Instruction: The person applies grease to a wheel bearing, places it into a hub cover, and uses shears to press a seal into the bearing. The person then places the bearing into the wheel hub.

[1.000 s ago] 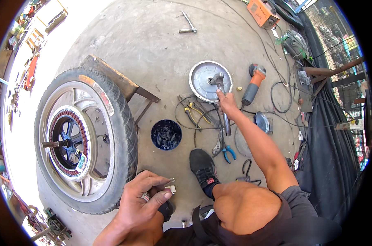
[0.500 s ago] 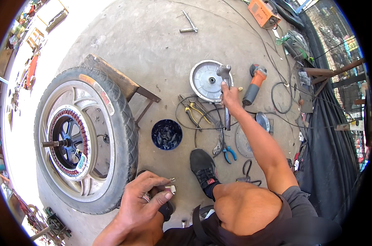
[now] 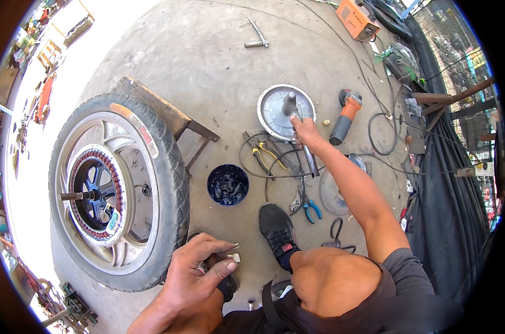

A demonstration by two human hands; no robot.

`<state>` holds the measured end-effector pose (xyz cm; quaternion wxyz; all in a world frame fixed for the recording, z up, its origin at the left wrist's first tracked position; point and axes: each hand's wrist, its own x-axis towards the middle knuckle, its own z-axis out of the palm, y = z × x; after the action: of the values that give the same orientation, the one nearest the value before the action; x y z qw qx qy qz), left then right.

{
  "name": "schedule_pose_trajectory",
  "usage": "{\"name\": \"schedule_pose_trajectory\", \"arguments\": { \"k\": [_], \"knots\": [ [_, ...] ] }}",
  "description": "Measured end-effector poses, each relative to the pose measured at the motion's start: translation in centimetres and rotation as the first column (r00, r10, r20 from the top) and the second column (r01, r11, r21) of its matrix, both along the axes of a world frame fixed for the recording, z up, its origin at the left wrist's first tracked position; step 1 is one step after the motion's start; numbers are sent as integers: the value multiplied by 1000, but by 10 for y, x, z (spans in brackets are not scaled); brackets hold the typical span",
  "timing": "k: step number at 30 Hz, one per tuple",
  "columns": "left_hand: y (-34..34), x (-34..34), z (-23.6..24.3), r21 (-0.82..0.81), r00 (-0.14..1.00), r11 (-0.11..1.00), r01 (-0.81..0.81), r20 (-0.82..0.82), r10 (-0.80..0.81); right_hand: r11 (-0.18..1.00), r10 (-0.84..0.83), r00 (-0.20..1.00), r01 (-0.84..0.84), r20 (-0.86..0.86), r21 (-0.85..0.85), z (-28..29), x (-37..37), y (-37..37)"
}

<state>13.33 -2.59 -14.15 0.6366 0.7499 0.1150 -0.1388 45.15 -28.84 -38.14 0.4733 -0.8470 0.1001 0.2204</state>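
My right hand [image 3: 308,133] is wrapped round the handle of a hammer [image 3: 310,161]. The hammer's head is over the middle of a round silver metal cover [image 3: 270,111] lying on the floor; whether they touch I cannot tell. My left hand [image 3: 199,266] is closed near my knee, with a small pale piece [image 3: 236,258] showing between thumb and fingers and a thin metal tip beside it. To its left stands a tyred motor wheel [image 3: 119,133] with copper windings round its open hub. A dark blue bowl [image 3: 209,186] of dark bits sits between wheel and cover.
An orange and grey angle grinder [image 3: 347,117] lies right of the cover. Yellow-handled pliers [image 3: 261,158], blue-handled pliers [image 3: 311,211] and looping cables spread below it. A wooden stool [image 3: 152,106] touches the wheel. An orange machine [image 3: 357,21] stands at the far right.
My right hand has moved slightly left, bringing the hammer's head from the cover's right edge to over its middle. The left hand keeps its grip, almost still.
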Motion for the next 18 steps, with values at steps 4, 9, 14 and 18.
{"name": "schedule_pose_trajectory", "arguments": {
  "k": [4, 9, 14, 18],
  "knots": [
    [2, -2, 0, 6, 1000, 1000, 6, -10, -6, 983, -94, 994, 84, 56, 166, -5, 2, -1],
    [3, -2, -1, 19, 1000, 1000, 18, -5, -18, 985, -125, 990, 131, -61, 114, 0, 2, -6],
    [4, -1, -1, 36, 999, 998, 50, -14, -49, 991, -60, 997, 55, 39, 121, -18, -29, -17],
    [2, -3, -4, 30, 999, 999, 34, 2, -34, 976, -98, 995, 102, -31, 192, 4, -13, -8]
  ]
}}
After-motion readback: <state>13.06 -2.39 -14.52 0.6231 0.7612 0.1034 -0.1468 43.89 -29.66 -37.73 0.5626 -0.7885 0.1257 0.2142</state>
